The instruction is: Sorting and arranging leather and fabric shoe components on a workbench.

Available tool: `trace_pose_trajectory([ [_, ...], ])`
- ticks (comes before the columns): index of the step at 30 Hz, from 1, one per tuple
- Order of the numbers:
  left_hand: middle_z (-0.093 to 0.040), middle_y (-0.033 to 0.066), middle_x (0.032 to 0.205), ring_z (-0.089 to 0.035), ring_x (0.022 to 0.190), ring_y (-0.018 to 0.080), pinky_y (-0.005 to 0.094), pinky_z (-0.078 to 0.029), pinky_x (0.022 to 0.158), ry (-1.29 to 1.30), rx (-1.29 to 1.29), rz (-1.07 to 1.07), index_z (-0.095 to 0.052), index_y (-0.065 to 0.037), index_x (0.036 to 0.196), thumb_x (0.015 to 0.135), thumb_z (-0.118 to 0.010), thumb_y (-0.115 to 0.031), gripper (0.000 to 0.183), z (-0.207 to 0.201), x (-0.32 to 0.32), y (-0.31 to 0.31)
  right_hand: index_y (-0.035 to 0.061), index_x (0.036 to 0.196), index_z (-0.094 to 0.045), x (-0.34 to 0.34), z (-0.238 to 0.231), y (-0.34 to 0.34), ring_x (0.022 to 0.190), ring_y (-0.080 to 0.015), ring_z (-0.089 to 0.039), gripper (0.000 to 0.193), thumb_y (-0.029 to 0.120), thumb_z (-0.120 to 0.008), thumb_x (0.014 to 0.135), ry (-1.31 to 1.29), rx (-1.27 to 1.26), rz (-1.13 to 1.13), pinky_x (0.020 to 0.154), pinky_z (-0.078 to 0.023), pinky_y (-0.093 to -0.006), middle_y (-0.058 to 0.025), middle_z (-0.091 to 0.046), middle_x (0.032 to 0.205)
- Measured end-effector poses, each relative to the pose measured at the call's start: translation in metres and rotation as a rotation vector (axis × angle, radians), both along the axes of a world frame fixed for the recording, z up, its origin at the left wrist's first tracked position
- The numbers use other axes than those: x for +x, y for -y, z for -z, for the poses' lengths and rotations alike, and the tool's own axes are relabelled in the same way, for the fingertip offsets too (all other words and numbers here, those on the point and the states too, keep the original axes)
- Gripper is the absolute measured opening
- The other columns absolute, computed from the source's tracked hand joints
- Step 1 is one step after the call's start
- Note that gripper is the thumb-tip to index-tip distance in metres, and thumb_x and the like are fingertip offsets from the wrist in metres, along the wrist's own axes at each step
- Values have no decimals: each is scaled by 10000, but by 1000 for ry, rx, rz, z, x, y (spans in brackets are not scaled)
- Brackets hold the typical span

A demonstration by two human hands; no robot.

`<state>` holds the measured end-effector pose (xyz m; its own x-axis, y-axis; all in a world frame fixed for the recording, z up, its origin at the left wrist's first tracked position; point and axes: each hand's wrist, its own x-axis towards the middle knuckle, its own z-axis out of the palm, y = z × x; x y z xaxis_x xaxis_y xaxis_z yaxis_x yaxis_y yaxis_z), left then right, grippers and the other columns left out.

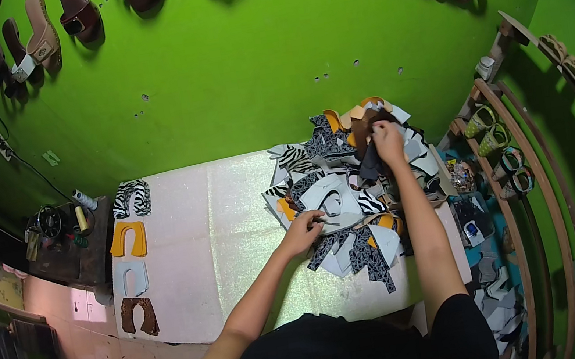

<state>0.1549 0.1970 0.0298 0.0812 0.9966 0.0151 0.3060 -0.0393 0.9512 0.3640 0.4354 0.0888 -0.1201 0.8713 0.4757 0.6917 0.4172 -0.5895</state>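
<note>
A heap of cut material scraps (337, 190) in white, zebra print, grey-black pattern and orange covers the right part of the pale table (191, 257). My right hand (390, 142) is at the far side of the heap, its fingers closed on a dark scrap (369, 156). My left hand (302, 232) rests at the heap's near left edge, beside a white scrap with a cut-out (316, 194). Its fingers are pinched together, and what lies between them is unclear. Along the table's left edge are U-shaped pieces: zebra (143, 198), orange (118, 242), pale (123, 280) and brown (128, 316).
Sandals hang on the green wall (235, 76). A wooden rack (514, 153) with green sandals (493, 137) stands to the right. More scraps (498, 304) lie below the table's right side. At left, a dark stand (79, 251) carries thread spools (81, 218).
</note>
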Motion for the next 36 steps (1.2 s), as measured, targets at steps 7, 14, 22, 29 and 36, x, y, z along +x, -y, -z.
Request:
trace_pose_trajectory([
  [7, -528, 101, 995, -532, 862, 178, 294, -427, 773, -60, 111, -108, -503, -36, 1084, 810, -541, -134, 294, 1, -3, -11, 81, 912, -605, -64, -16, 73, 879, -319, -550, 355, 267, -696, 625, 80, -151, -638, 785, -419, -391, -140, -596, 913],
  [14, -480, 131, 998, -463, 948, 251, 319, -368, 841, -57, 236, -322, -530, -34, 1025, 788, -564, -172, 277, -18, 0, -20, 18, 1094, -430, -61, -27, 94, 977, -368, -500, 354, 217, -459, 803, -158, -187, -581, 841, -380, -394, -210, -531, 1030],
  [22, -522, 95, 963, -473, 912, 221, 319, -374, 804, 2, 169, -379, -581, -36, 977, 829, -519, -246, 264, -30, 0, -25, 18, 984, -527, -40, -57, 103, 726, -89, -526, 374, 7, -672, 640, -458, -121, -438, 641, -415, -205, -42, -568, 784],
  [29, -588, 25, 925, -554, 821, 107, 303, -462, 743, 1033, -324, -75, -534, -69, 1051, 906, -366, -376, 379, -65, 7, -34, 4, 799, -627, -54, -30, 140, 766, -242, -573, 128, 11, -605, 673, -104, -90, -857, 706, -458, -316, -96, -581, 778],
  [36, -568, 90, 946, -592, 829, 142, 227, -496, 720, 740, -328, -127, -468, 4, 1089, 883, -419, -74, 226, -30, -12, -39, 22, 887, -648, -56, -25, 149, 847, -220, -561, 229, 154, -664, 700, -93, -357, -978, 766, -434, -292, -96, -596, 885],
])
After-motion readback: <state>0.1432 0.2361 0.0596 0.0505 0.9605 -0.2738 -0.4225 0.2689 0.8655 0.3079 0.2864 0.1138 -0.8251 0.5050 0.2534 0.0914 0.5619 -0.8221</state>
